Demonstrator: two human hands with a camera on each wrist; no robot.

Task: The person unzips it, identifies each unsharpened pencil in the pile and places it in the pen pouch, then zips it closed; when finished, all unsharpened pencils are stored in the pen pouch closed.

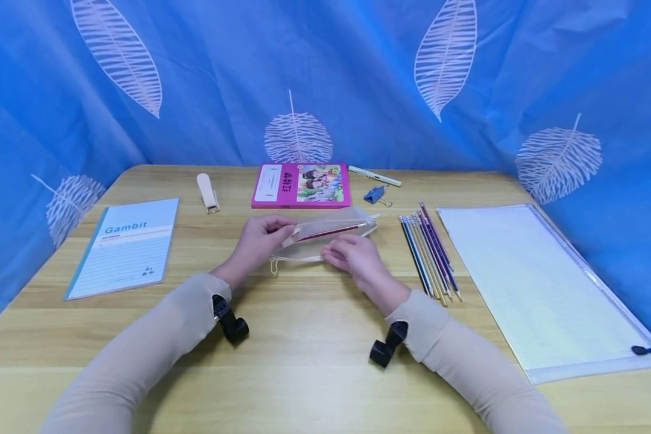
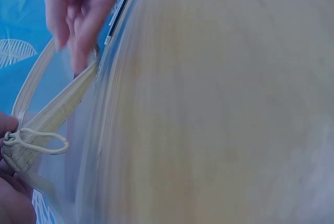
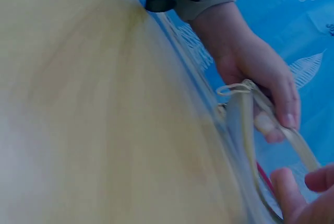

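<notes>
A translucent zip pencil pouch (image 1: 299, 253) with pale zip edges lies spread at the mouth in the middle of the table. My left hand (image 1: 257, 244) pinches its left end, beside the looped zip pull (image 2: 44, 141). Inside the mouth, a dark red pencil (image 1: 331, 232) slants along the length of the pouch. My right hand (image 1: 358, 259) is at the front zip edge; its fingers (image 2: 81, 41) point down at the mouth. In the right wrist view, that hand's thumb and forefinger stand apart with nothing visible between them.
Several pencils (image 1: 428, 253) lie right of the pouch, beside a white mesh zip bag (image 1: 537, 283). Behind stand a pink book (image 1: 301, 185), a blue binder clip (image 1: 375, 193) and a white pen (image 1: 374, 176). At left are a notebook (image 1: 125, 247) and a pale stapler-like tool (image 1: 207, 191).
</notes>
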